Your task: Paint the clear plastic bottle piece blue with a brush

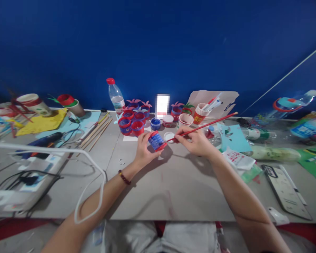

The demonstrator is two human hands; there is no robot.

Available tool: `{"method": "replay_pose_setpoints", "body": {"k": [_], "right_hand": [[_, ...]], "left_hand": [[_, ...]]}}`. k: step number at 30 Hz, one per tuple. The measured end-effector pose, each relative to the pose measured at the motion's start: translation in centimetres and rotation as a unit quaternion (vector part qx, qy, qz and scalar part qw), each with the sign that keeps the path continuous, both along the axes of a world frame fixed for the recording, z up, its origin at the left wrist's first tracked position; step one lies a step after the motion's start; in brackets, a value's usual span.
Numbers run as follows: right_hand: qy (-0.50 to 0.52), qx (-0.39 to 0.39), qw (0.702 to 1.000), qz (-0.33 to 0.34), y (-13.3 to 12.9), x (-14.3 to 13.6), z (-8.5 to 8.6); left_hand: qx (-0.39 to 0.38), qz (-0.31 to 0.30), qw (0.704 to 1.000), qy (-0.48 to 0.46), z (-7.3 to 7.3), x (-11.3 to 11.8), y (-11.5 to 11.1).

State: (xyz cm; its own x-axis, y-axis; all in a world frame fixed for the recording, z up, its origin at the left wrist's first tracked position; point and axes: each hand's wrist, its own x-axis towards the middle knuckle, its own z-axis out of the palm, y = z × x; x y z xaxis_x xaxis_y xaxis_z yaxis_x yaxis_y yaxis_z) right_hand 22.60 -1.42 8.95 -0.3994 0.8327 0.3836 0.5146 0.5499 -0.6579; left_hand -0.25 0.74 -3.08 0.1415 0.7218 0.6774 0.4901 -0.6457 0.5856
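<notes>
A small blue cup with red rims (156,141) is tilted on its side in my left hand (143,147), fingers and thumb around it. My right hand (193,140) pinches a long red paintbrush (208,124), its tip at the cup's painted side. Behind the hands are an open jar of blue paint (155,123), a jar with a whitish top (168,120) and a white lid (169,136). Several red and blue painted cups (124,125) stand together at the back left of them, some with leaf-like paper tops.
A clear bottle with a red cap (115,95) stands behind the painted cups. Thin wooden sticks (96,131), a power strip (42,179) and a white cable (102,182) lie left. Paper cups (185,120), plastic bottles (275,153) and a phone (285,191) are right.
</notes>
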Motion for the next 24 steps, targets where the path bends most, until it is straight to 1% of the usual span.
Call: {"method": "replay_pose_setpoints", "body": {"k": [5, 9, 12, 14, 16, 19, 24], "right_hand": [[-0.024, 0.026, 0.999, -0.019, 0.5, 0.6, -0.4], [-0.015, 0.007, 0.999, -0.031, 0.8, 1.2, -0.8], [0.007, -0.011, 0.999, -0.040, 0.7, 1.3, -0.7], [0.023, -0.022, 0.999, -0.033, 0.5, 1.1, -0.6], [0.033, -0.035, 0.999, -0.011, 0.2, 0.6, -0.6], [0.019, -0.034, 0.999, 0.014, -0.2, -0.4, -0.5], [-0.007, -0.012, 1.000, 0.007, -0.2, -0.9, -0.2]], "left_hand": [[0.012, -0.004, 1.000, -0.004, 0.1, 0.0, 0.0], [0.001, 0.001, 1.000, 0.001, 0.3, 0.0, 0.0], [-0.009, 0.002, 1.000, 0.003, 0.3, 0.0, -0.1], [-0.018, -0.004, 1.000, 0.006, 0.3, 0.0, -0.1], [-0.026, -0.012, 1.000, 0.007, 0.1, 0.0, -0.1], [-0.034, -0.014, 0.999, 0.009, -0.1, 0.1, -0.1], [-0.041, -0.011, 0.999, 0.011, 0.1, 0.1, -0.1]]}}
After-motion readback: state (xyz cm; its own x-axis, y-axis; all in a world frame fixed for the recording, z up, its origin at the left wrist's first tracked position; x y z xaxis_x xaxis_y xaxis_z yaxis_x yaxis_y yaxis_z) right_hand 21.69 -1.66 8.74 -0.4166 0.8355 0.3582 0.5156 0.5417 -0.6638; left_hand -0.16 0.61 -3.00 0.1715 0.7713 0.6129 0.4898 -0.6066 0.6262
